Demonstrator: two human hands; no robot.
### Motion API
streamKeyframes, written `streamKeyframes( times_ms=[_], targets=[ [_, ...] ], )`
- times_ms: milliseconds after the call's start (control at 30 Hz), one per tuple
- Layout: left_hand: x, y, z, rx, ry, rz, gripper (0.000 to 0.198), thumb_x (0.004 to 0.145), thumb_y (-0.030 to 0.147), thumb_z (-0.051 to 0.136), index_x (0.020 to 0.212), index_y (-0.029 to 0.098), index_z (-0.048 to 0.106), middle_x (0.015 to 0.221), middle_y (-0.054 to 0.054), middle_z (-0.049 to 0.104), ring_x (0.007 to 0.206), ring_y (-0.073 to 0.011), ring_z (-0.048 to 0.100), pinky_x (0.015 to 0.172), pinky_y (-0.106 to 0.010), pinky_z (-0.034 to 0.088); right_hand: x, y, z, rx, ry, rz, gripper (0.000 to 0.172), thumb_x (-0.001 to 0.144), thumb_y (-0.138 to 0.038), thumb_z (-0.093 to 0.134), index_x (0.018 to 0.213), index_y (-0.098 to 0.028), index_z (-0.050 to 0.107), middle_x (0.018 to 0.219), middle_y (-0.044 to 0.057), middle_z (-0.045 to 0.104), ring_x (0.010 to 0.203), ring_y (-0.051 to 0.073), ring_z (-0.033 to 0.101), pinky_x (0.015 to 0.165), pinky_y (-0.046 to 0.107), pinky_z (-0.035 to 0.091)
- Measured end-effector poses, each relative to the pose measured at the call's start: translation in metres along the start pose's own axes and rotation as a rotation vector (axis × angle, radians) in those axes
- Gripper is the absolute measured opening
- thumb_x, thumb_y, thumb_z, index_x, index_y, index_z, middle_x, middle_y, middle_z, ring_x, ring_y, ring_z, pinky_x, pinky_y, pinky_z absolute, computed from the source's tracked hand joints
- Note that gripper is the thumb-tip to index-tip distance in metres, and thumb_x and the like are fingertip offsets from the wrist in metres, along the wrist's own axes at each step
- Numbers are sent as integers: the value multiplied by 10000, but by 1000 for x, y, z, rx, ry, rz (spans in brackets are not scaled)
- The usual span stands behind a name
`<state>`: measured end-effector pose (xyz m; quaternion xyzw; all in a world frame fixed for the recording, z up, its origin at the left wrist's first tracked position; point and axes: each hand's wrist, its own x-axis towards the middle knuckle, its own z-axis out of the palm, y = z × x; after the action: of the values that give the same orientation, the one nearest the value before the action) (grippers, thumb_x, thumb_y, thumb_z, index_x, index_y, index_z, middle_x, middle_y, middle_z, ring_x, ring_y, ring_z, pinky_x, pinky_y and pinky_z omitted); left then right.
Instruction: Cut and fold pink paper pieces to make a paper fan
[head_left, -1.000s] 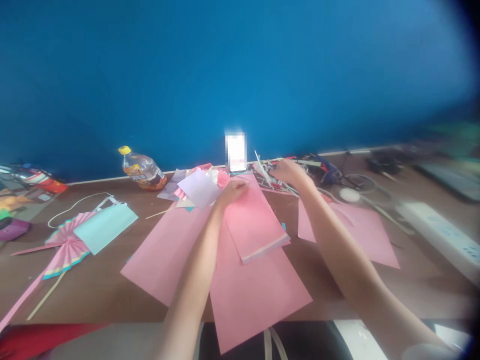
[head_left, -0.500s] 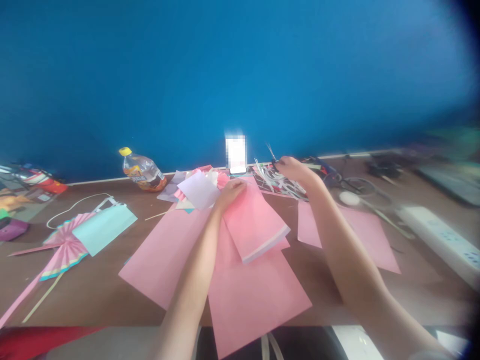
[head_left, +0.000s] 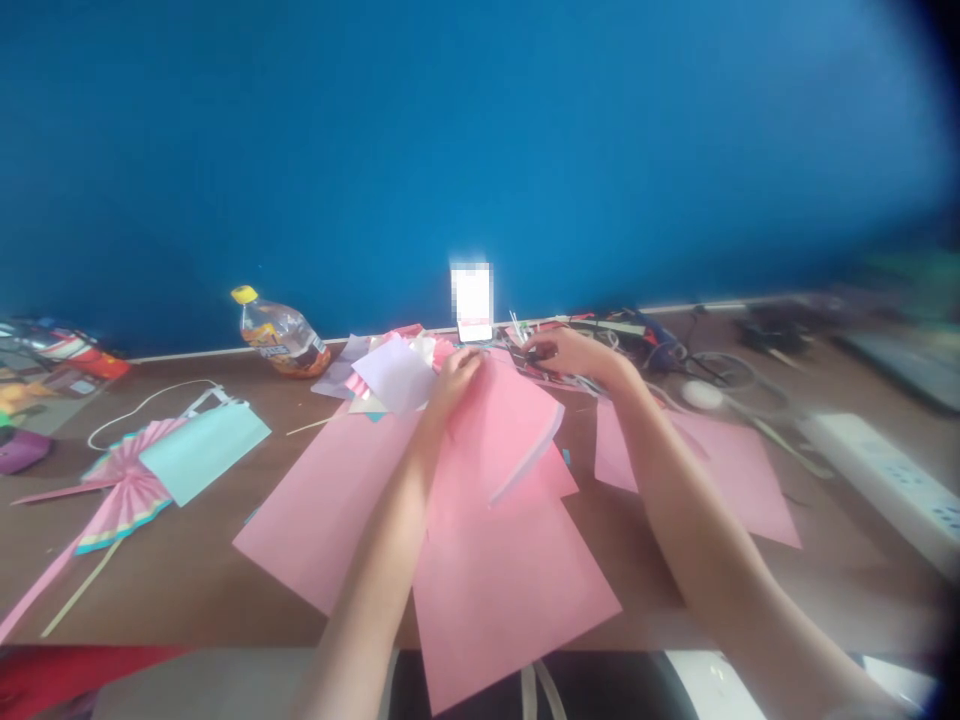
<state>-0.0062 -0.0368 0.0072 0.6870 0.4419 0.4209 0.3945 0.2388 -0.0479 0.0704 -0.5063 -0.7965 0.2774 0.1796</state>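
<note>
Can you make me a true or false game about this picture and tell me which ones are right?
1. The bottle has a yellow cap. True.

2. The left hand is touching the bottle. False: the left hand touches the top pink sheet.

3. A light blue piece partly covers the pleated pink paper. True.

4. The wall is red. False: the wall is blue.

5. A white power strip lies over on the right side. True.

6. The right hand is left of the glowing screen. False: the right hand is right of the glowing screen.
</note>
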Motion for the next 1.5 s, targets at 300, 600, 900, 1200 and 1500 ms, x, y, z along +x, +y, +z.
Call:
streamKeyframes(
  times_ms=[300,600,900,1200,1500],
  targets=[
    [-4,8,-1,22,89,21,248,886,377,447,920,210,626,960,-20,660,968,-179,594,911,-301,430,-1,-5,1,-40,25,-9,335,709,-204,593,1021,-217,715,787,5,683,633,123,560,603,217,416],
    [-5,7,0,36,87,63,252,905,346,433,925,196,634,941,-23,665,956,-177,596,881,-285,436,-4,-12,-1,-5,6,-44,308,723,-167,559,980,-212,723,876,16,703,675,123,592,622,214,434],
    [-2,-2,1,-1,80,53,232,888,338,460,904,195,642,942,-29,670,939,-183,596,861,-284,428,-6,-15,-3,-28,-9,-30,307,724,-173,568,984,-220,724,783,3,692,597,112,560,595,222,417],
    [4,-11,3,-46,94,3,214,853,309,502,922,184,661,963,-32,686,952,-196,607,880,-302,432,-1,-9,2,-68,-4,-56,324,732,-200,581,1023,-242,718,877,7,710,681,134,590,616,224,431],
    [6,-13,3,-35,80,-20,237,844,354,515,907,182,665,936,-33,690,930,-194,607,863,-293,439,0,-12,5,-58,-2,-63,303,745,-245,580,1014,-247,719,853,13,701,695,150,585,641,247,441]
  ],
)
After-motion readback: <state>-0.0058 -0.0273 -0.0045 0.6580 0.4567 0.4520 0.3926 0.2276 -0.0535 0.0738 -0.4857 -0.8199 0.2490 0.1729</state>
